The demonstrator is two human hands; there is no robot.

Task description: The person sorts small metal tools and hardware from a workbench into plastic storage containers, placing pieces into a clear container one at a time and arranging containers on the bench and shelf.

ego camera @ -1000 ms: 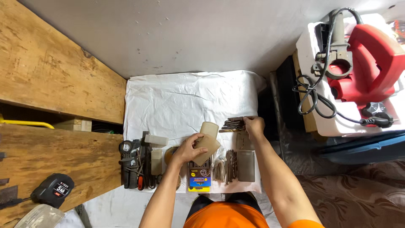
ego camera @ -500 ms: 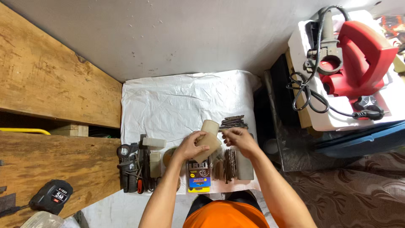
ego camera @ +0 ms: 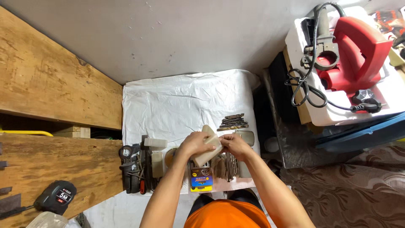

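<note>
Both hands meet on a tan plastic case (ego camera: 207, 145). The left hand (ego camera: 195, 143) grips it; the right hand (ego camera: 235, 145) pinches its edge (loose drill bits (ego camera: 232, 122) lie just beyond).

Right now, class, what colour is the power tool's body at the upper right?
Red, on the power tool, in the head view.

- The right hand (ego camera: 234, 145) has left the loose pile of dark drill bits (ego camera: 232, 122) and come across to the left hand (ego camera: 195, 143).
- Both hands now grip the beige plastic case (ego camera: 207, 148), lowered and tilted.
</note>
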